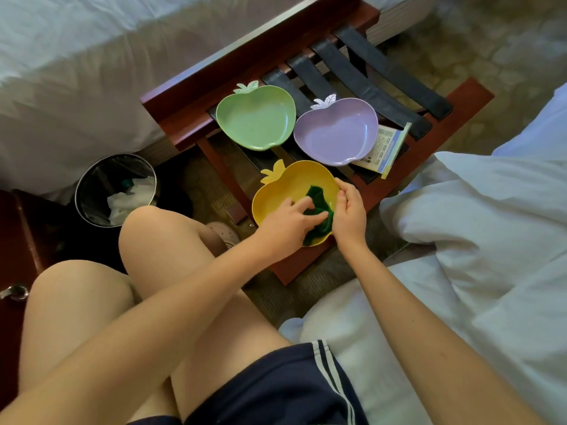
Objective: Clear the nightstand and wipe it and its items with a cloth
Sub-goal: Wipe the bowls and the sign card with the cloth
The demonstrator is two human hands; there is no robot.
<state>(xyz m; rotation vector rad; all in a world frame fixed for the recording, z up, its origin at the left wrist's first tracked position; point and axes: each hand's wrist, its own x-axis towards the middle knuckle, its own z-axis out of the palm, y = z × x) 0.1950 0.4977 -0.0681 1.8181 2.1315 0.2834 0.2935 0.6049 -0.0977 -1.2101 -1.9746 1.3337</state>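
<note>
A yellow apple-shaped dish [287,184] rests on the near end of a wooden luggage rack [463,98]. A dark green cloth [317,199] lies bunched inside it. My left hand [287,223] presses on the cloth, fingers spread over it. My right hand [349,210] grips the dish's right rim, thumb inside against the cloth. Behind them sit a green apple dish [256,119] and a purple apple dish [336,133], both empty. A printed leaflet [386,148] sticks out from under the purple dish.
A black waste bin [116,188] with crumpled paper stands left of the rack on the carpet. White bedding [478,210] lies at the right, another bed [70,65] at the upper left. A dark wooden nightstand edge [15,240] with a metal handle is at far left.
</note>
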